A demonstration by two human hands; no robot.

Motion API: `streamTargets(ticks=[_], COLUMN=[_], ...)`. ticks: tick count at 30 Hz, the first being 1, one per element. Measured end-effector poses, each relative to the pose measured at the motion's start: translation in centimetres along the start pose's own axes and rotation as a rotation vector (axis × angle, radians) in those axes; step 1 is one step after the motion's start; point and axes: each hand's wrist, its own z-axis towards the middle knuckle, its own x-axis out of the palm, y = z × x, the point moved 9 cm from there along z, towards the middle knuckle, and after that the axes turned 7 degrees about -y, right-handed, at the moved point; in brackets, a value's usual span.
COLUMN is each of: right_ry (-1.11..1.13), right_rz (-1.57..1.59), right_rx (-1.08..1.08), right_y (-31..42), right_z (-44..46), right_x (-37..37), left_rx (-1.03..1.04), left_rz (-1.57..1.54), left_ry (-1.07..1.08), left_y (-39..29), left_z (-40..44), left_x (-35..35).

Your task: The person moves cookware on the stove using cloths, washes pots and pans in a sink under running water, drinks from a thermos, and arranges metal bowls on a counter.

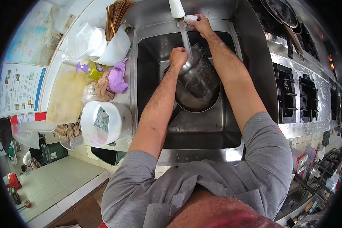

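Note:
Water runs from a white tap [176, 9] into a deep metal sink [201, 137]. My right hand [202, 26] is closed on the tap's white lever [191, 18], just right of the spout. Beside the stream my left hand [178, 57] makes a fist at the upper left edge of a dark, wet pan [202, 78], apparently gripping it; the exact hold is hidden by the fingers. The stream lands on the pan next to this fist. Below it in the sink lies a round pan [197, 108], partly covered, with a dark handle toward the lower left.
On the left ledge stand a white tub [121, 48] with a stick brush [117, 17], a yellow-green pump bottle [92, 70], a purple cloth [118, 77] and a white bucket [124, 121]. A stove with burners [287, 93] lies right of the sink wall.

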Motion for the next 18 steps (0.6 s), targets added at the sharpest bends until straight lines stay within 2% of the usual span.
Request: streamTargets(ticks=[2,4,6,7,9,10,11,12,13,14,15,17,18], right_ry=[-0.021,-0.353,-0.393,-0.343,-0.288,-0.268,-0.272,-0.130,0.012,0.149,0.146,0.158,0.159], right_rz=[0.005,-0.480,-0.492,-0.474,-0.744,-0.937,-0.937,-0.956,-0.970,-0.892,-0.895,-1.039,-1.033], right_rx=[-0.019,-0.431,-0.511,-0.513,-0.549,-0.574,-0.567,-0.457,-0.348,-0.055,-0.053,0.235,0.156], right_y=[-0.5,3.8,4.4,2.3,-0.3,-0.7,-0.5,-0.4,0.0,-1.3,-1.9,-5.7,-4.5], right_z=[-0.1,-4.1,-9.5,-11.6,-17.4,-19.2,-19.3,-18.9,-18.8,-17.2,-15.7,-14.3,-15.7], right_x=[0.1,-1.3,-0.6,-0.1,0.7,0.9,0.2,-0.1,-0.5,-1.6,-2.2,-3.7,-1.7], left_rx=[-0.056,-0.049,-0.032,0.003,0.041,-0.017,-0.078,-0.079,-0.141,-0.204,-0.205,-0.268,-0.277], left_rz=[0.022,-0.003,-0.032,-0.026,-0.026,-0.198,-0.366,-0.362,-0.492,-0.624,-0.626,-0.718,-0.756], left_ry=[0.003,-0.030,-0.064,-0.130,-0.193,-0.200,-0.205,-0.199,-0.251,-0.302,-0.298,-0.324,-0.341], left_y=[0.3,1.4,1.1,0.6,0.4,1.7,2.9,3.6,4.7,5.6,5.5,5.3,4.9], left_z=[-0.2,0.2,0.2,-0.5,-1.8,-2.4,-3.2,-3.9,-4.8,-5.6,-6.1,-6.9,-6.9], left_x=[0.1,0.6,0.3,-0.7,-2.2,-2.8,-3.2,-3.5,-4.1,-4.5,-4.8,-5.8,-6.1])
